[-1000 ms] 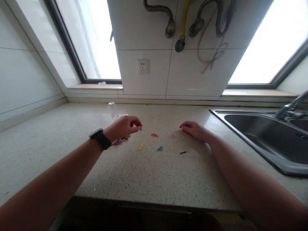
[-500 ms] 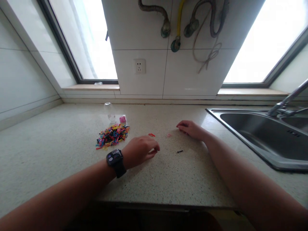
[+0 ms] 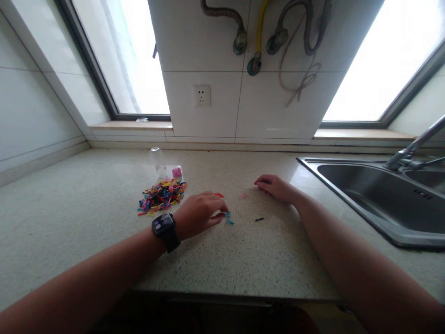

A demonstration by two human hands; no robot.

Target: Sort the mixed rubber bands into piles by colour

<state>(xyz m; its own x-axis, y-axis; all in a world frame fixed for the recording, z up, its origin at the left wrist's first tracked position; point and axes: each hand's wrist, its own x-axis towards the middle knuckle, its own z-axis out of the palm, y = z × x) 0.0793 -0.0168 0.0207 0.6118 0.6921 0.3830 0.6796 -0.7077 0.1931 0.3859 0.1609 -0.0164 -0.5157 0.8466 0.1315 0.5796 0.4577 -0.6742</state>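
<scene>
Blue band [image 3: 228, 217] now shows at your left hand [image 3: 200, 214] fingertips, pinched off the counter [image 3: 243, 260]; half a second ago it was covered. Right hand [image 3: 276, 187] rests curled, holding nothing, beside the pink band [image 3: 244, 196]; colourful pile [image 3: 162, 195] sits left

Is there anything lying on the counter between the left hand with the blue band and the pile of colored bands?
Nothing visible lies between them. The left hand pinches the blue band at its fingertips, and only bare counter separates it from the pile of colored bands. A red band lies just behind the hand, off that path.

No legible txt anywhere.
</scene>
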